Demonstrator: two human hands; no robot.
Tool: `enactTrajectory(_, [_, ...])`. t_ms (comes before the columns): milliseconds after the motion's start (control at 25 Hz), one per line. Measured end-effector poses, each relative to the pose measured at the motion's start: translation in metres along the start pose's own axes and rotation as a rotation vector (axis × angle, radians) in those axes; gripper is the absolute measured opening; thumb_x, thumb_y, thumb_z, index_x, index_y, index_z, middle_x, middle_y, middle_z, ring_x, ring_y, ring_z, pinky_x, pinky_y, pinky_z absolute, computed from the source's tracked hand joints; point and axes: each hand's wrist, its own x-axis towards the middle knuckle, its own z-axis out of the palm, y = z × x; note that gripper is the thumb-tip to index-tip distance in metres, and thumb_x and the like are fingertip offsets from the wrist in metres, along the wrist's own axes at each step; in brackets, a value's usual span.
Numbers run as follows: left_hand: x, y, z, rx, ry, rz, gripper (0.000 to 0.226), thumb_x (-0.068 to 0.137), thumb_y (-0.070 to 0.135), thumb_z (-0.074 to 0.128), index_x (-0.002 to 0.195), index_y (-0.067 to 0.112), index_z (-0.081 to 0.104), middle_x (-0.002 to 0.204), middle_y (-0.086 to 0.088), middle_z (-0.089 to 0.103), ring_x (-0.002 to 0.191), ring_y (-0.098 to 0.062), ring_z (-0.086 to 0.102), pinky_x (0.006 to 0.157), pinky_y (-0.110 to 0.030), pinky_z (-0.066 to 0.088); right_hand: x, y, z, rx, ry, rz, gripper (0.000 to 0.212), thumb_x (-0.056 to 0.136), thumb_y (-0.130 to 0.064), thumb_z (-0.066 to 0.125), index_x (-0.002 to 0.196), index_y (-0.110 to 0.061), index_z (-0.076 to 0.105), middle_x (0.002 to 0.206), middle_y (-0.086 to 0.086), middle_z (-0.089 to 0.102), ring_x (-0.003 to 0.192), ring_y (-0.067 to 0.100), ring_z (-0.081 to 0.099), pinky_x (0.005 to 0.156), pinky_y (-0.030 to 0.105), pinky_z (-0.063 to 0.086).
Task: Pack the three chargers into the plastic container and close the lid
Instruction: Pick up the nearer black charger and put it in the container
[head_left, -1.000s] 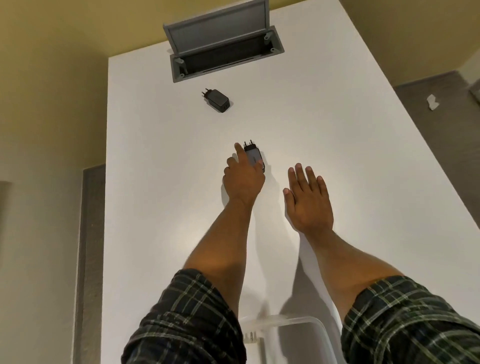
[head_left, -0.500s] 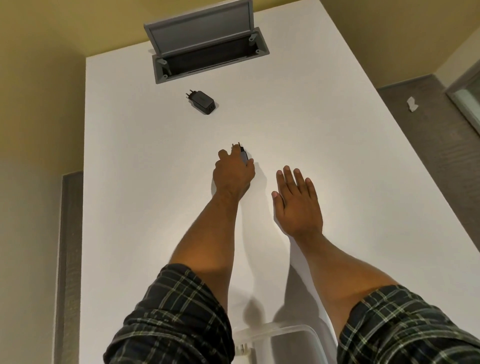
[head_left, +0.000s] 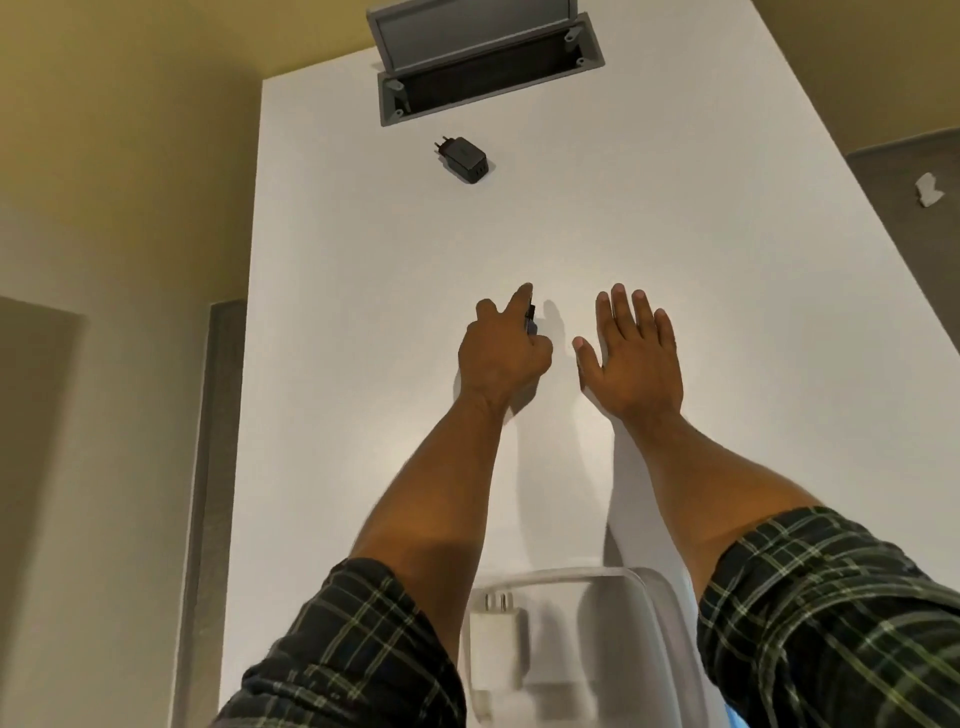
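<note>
Gripping dark charger (head_left: 530, 318) — left hand (head_left: 501, 358).

white charger (head_left: 497, 642) in clear container (head_left: 657, 603) | dark charger (head_left: 530, 319) in hand | black charger (head_left: 464, 159) far on table

left hand (head_left: 501, 358): fingers closed round dark charger (head_left: 530, 318), was only touching it | charger now raised off bench (head_left: 363, 312)

1. Smooth, matt white table top (head_left: 363, 364).
2. Matt black plastic charger (head_left: 464, 159) with metal pins.
3. Clear, slightly glossy plastic container (head_left: 652, 587) holding a white plastic charger (head_left: 496, 649).
4. Matt grey cable hatch (head_left: 483, 57).
5. Woven plaid cloth sleeves (head_left: 831, 613).
</note>
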Motion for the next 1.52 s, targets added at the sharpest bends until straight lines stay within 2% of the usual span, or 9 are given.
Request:
enactTrajectory(160, [-0.052, -0.009, -0.016, -0.128, 0.049, -0.114, 0.060, 0.087, 0.029, 0.054, 0.146, 0.033, 0.045, 0.122, -0.007, 0.050, 0.098, -0.032, 0.063, 0.086, -0.031, 0.048, 0.000, -0.007, -0.012, -0.009, -0.093, -0.007, 0.064, 0.106, -0.048, 0.016, 0.164, -0.021, 0.015, 0.172, 0.002, 0.012, 0.159, 0.027, 0.009, 0.128, 0.049, 0.012])
enactTrajectory(320, [-0.100, -0.013, -0.031, -0.082, 0.031, -0.088, 0.045, 0.083, 0.028, 0.055, 0.128, 0.030, 0.057, 0.109, -0.003, 0.049, 0.087, -0.029, 0.062, 0.076, -0.028, 0.043, -0.010, -0.003, -0.037, -0.036, -0.261, -0.033, 0.061, 0.108, -0.043, 0.013, 0.164, -0.023, 0.002, 0.172, 0.001, -0.003, 0.160, 0.026, -0.002, 0.129, 0.047, 0.005])
enactTrajectory(480, [-0.144, -0.014, -0.038, -0.011, 0.014, -0.020, 0.033, 0.080, 0.027, 0.058, 0.113, 0.025, 0.058, 0.098, 0.000, 0.047, 0.072, -0.027, 0.057, 0.064, -0.026, 0.040, -0.045, 0.004, -0.068, -0.134, -0.384, -0.094, 0.061, 0.109, -0.039, 0.019, 0.164, -0.020, -0.001, 0.172, 0.005, -0.006, 0.159, 0.029, -0.001, 0.128, 0.048, 0.012])
enactTrajectory(640, [-0.182, -0.008, -0.041, 0.081, -0.033, -0.018, 0.041, 0.076, 0.028, 0.058, 0.116, 0.023, 0.053, 0.096, 0.000, 0.045, 0.073, -0.029, 0.056, 0.064, -0.028, 0.039, -0.078, 0.001, -0.087, -0.180, -0.521, -0.100, 0.060, 0.110, -0.037, 0.019, 0.164, -0.025, -0.004, 0.172, 0.005, -0.010, 0.159, 0.030, -0.003, 0.126, 0.052, 0.017])
enactTrajectory(840, [-0.227, 0.004, -0.026, 0.214, -0.115, -0.016, 0.049, 0.071, 0.027, 0.061, 0.118, 0.018, 0.051, 0.105, -0.008, 0.049, 0.067, -0.028, 0.050, 0.060, -0.028, 0.038, -0.109, 0.007, -0.098, -0.166, -0.652, -0.073, 0.059, 0.111, -0.036, 0.016, 0.163, -0.030, -0.011, 0.170, 0.002, -0.020, 0.158, 0.031, -0.012, 0.125, 0.059, 0.011])
enactTrajectory(960, [-0.247, 0.006, -0.013, 0.258, -0.187, 0.013, 0.051, 0.070, 0.029, 0.066, 0.117, 0.015, 0.053, 0.108, -0.010, 0.049, 0.066, -0.027, 0.049, 0.062, -0.029, 0.041, -0.118, 0.005, -0.098, -0.143, -0.645, -0.084, 0.058, 0.111, -0.033, 0.017, 0.163, -0.028, -0.010, 0.170, 0.004, -0.019, 0.158, 0.032, -0.012, 0.125, 0.061, 0.011])
enactTrajectory(1120, [-0.263, 0.004, 0.005, 0.275, -0.271, 0.043, 0.048, 0.068, 0.026, 0.065, 0.113, 0.014, 0.055, 0.097, -0.007, 0.042, 0.057, -0.021, 0.043, 0.061, -0.029, 0.041, -0.123, 0.014, -0.095, -0.155, -0.635, -0.112, 0.059, 0.111, -0.035, 0.017, 0.163, -0.027, -0.011, 0.170, 0.005, -0.019, 0.158, 0.034, -0.012, 0.125, 0.061, 0.013])
enactTrajectory(1360, [-0.264, -0.004, 0.029, 0.281, -0.375, -0.012, 0.058, 0.073, 0.025, 0.068, 0.126, 0.011, 0.049, 0.115, -0.014, 0.049, 0.088, -0.033, 0.063, 0.065, -0.033, 0.044, -0.112, 0.021, -0.084, -0.118, -0.670, -0.065, 0.059, 0.110, -0.037, 0.015, 0.162, -0.032, -0.013, 0.169, 0.001, -0.022, 0.158, 0.031, -0.015, 0.125, 0.060, 0.009])
enactTrajectory(1520, [-0.267, -0.010, 0.044, 0.238, -0.392, -0.088, 0.057, 0.075, 0.022, 0.070, 0.126, 0.009, 0.048, 0.121, -0.015, 0.049, 0.095, -0.034, 0.065, 0.068, -0.034, 0.046, -0.110, 0.023, -0.077, -0.102, -0.675, -0.039, 0.059, 0.110, -0.037, 0.014, 0.161, -0.034, -0.015, 0.169, 0.000, -0.024, 0.158, 0.030, -0.016, 0.125, 0.060, 0.007])
